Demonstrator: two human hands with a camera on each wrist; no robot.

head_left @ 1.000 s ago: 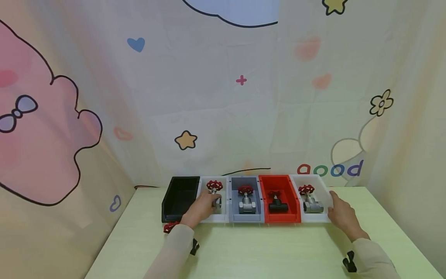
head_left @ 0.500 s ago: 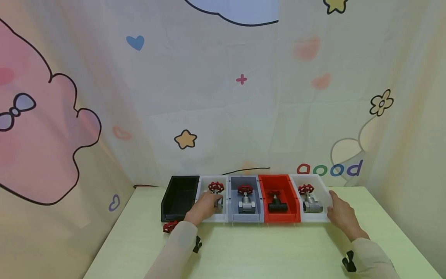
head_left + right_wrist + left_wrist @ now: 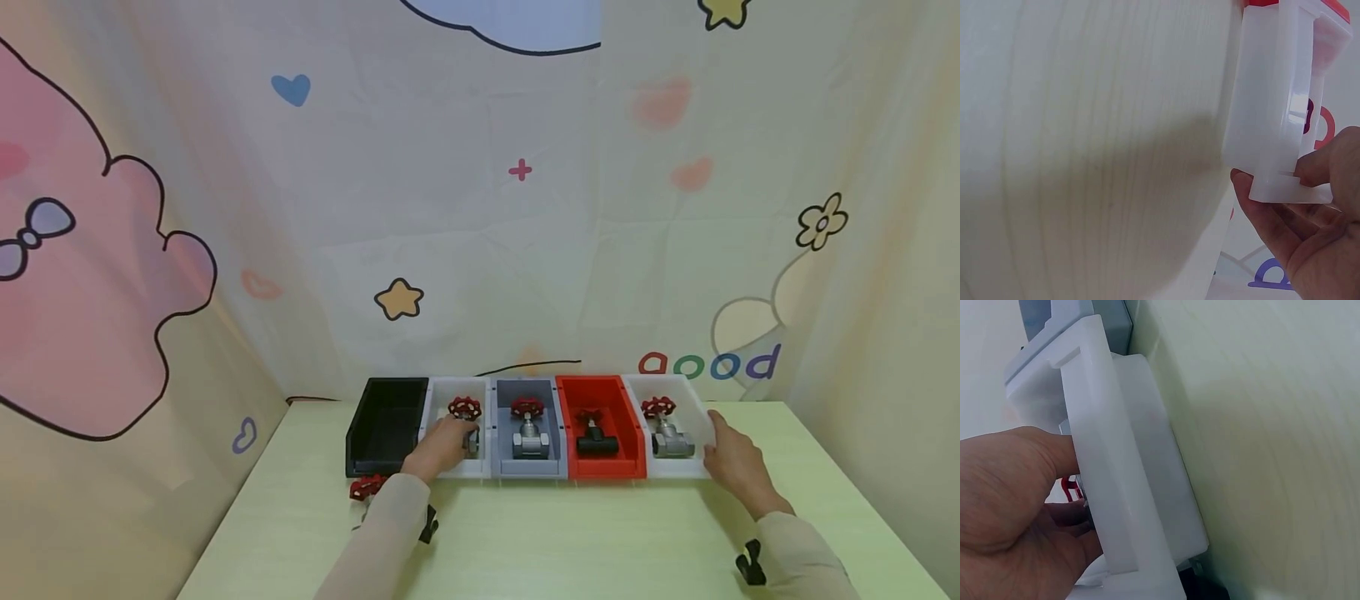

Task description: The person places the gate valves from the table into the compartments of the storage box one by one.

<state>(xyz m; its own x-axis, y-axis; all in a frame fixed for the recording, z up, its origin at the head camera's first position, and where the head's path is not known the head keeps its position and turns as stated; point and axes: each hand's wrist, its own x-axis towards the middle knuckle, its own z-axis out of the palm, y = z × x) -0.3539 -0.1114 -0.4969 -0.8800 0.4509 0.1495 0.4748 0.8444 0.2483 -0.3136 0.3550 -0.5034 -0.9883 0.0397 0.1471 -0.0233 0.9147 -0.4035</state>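
Note:
My left hand reaches over the front of the left white bin and holds a gate valve with a red handwheel. The fingers cover most of its metal body. In the left wrist view, the thumb and fingers of my left hand are behind the bin's front lip, which hides most of the valve. My right hand grips the outer wall of the right-end white bin. In the right wrist view, the thumb of my right hand lies inside the bin's corner, the fingers outside.
A black bin forms the row's left end. The grey bin holds a silver valve, the red bin a black-bodied valve, the right-end bin another silver valve. One more red-wheeled valve lies before the black bin, partly behind my left sleeve.
My left hand has shifted slightly right, and the valve's red handwheel sits a little lower in the left white bin. My right hand keeps its hold on the end bin.

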